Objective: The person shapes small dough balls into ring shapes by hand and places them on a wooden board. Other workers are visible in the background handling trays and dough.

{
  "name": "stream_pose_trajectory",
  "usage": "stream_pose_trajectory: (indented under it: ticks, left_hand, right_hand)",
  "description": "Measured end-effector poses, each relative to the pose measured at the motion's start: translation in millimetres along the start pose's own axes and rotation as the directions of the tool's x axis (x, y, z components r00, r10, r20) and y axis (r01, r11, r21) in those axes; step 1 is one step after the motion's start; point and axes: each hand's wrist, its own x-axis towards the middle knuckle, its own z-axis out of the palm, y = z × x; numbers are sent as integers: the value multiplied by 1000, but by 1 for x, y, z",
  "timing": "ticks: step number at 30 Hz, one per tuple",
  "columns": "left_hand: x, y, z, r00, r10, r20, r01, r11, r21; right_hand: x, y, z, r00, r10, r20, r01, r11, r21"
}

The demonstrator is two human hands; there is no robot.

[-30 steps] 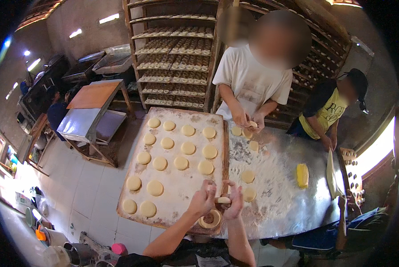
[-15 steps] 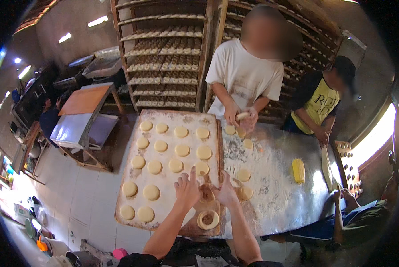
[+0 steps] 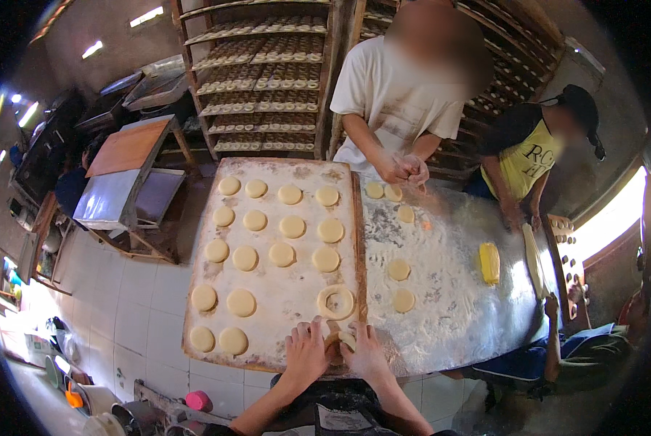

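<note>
My left hand [image 3: 306,357] and my right hand [image 3: 369,356] are close together at the near right corner of a floured wooden board [image 3: 282,338]. Between them is a ring of pale dough [image 3: 348,339], its sides gripped by the fingers of both hands and partly hidden by them. Just beyond my fingertips lies another dough ring [image 3: 349,299] with a wide hole, flat on the board. Several round dough discs [image 3: 241,303] sit in rough rows over the board's left and far parts.
Right of the board stands a floury metal table [image 3: 441,291] with a few dough discs [image 3: 399,269] and a yellow block [image 3: 489,263]. Across it, a person in white [image 3: 391,94] works dough by hand. Another person [image 3: 529,156] and a third person's arm handle a long dough strip [image 3: 534,261]. Racks [image 3: 256,87] of filled trays stand behind.
My hands have moved nearer to me, from beside the farther dough ring to the nearer one, which they now grip. The farther ring lies uncovered. The person in white has brought both hands together.
</note>
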Motion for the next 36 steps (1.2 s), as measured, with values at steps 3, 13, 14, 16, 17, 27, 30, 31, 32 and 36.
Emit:
stream_pose_trajectory:
  ticks: [3, 13, 14, 16, 17, 27, 30, 31, 32, 36]
  left_hand:
    - [4, -1, 5, 999, 15, -34, -14, 1000, 21]
    - [5, 4, 5, 998, 23, -53, -20, 998, 55]
    - [5, 5, 4, 999, 11, -30, -10, 999, 34]
    - [4, 8, 2, 1000, -3, -24, 3, 1000, 9]
    - [4, 10, 1, 1000, -10, -21, 10, 1000, -3]
    - [3, 31, -3, 992, -74, -106, 72, 997, -22]
    - [15, 57, 13, 969, 8, -248, -26, 997, -71]
    - [25, 69, 21, 955, 52, -291, -88, 990, -112]
    - [32, 80, 30, 961, 36, -276, -90, 978, -187]
    - [55, 131, 61, 993, -84, -88, 41, 912, -409]
  right_hand:
    - [0, -3, 8, 999, -34, -42, 32, 999, -41]
    - [4, -6, 9, 989, -136, -55, 130, 986, -100]
    - [6, -5, 9, 987, -141, -72, 133, 985, -108]
    - [7, -4, 10, 989, -133, -65, 126, 987, -98]
    - [7, -4, 10, 984, -164, -74, 158, 983, -91]
    - [48, 111, -63, 874, 64, -481, -131, 986, -107]
    - [84, 150, -86, 924, -205, -323, 19, 868, -495]
    - [97, 155, -92, 953, -223, -206, 131, 914, -385]
    - [106, 157, -98, 980, -191, -47, 174, 953, -249]
    - [98, 151, -128, 968, -193, 159, 163, 969, 185]
